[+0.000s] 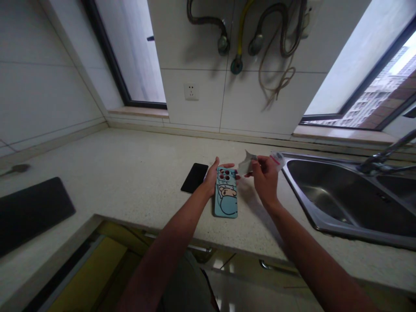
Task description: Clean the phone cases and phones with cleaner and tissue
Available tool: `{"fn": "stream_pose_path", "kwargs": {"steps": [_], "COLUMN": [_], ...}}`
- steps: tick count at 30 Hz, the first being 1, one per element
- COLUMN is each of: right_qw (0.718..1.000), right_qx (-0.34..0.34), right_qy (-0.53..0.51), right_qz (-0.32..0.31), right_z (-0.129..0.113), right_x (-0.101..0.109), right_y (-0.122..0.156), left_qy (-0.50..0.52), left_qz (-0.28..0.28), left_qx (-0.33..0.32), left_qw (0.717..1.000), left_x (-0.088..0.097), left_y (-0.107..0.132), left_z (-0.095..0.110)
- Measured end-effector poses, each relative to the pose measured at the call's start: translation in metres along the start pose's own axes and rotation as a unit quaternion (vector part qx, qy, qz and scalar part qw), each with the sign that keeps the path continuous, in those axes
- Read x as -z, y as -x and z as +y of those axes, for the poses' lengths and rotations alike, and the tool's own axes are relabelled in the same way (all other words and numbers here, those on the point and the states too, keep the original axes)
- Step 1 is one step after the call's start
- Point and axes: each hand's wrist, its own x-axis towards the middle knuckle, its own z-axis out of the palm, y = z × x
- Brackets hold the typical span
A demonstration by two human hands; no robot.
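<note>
Blue phone case [225, 193] with a cartoon animal on it lies on the speckled stone counter [136, 151], near the middle of the picture, with its round camera holes at the top. The left hand [212, 175] curls around the top end of the case, with the thumb side at its left edge and the fingers reaching over to its right edge, so it has hold of the case. The right hand [264, 178] is just to the right of the case, and its fingers are nearly closed, pinching a thin shiny sheet [246, 164] that sticks out to the left. A small white and pink tag [277, 160] sits just past those fingers, but I cannot tell if they grip it too. A black phone [194, 177] lies face up just left of the case. Further right is a steel sink [338, 195] with 2 bowls and a tap [386, 154]. A black mat [32, 210] lies at the left edge of the counter. Up on the tiled wall are a white wall plug [191, 92] and bendy hoses [243, 30], with a window [130, 52] at the upper left.
</note>
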Motion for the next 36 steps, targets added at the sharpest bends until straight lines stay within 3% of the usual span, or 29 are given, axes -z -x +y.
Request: {"fn": "stream_pose_path", "kwargs": {"steps": [6, 12, 22, 28, 32, 36], "right_qw": [0.968, 0.942, 0.907, 0.873, 0.807, 0.743], "right_qx": [0.109, 0.215, 0.293, 0.238, 0.125, -0.025], "right_qy": [0.137, 0.139, 0.141, 0.114, 0.085, 0.086], "right_qz": [-0.181, -0.218, -0.267, -0.411, -0.571, -0.663], "right_z": [0.006, 0.005, -0.004, -0.016, -0.028, -0.032], "right_x": [-0.013, -0.018, -0.017, -0.012, -0.005, 0.001], "right_y": [0.018, 0.027, 0.031, 0.032, 0.028, 0.025], "left_qy": [0.025, 0.008, -0.022, -0.006, -0.006, -0.006], "left_qz": [0.023, 0.027, 0.074, 0.080, 0.074, 0.064], "left_qx": [0.052, -0.001, -0.061, -0.067, -0.073, -0.063], "left_qw": [0.998, 1.000, 0.995, 0.995, 0.995, 0.996], "left_x": [-0.018, -0.024, -0.014, -0.008, -0.006, -0.006], "left_y": [0.008, 0.012, 0.007, 0.001, 0.003, 0.004], "left_z": [-0.008, -0.012, -0.001, 0.005, 0.006, 0.007]}}
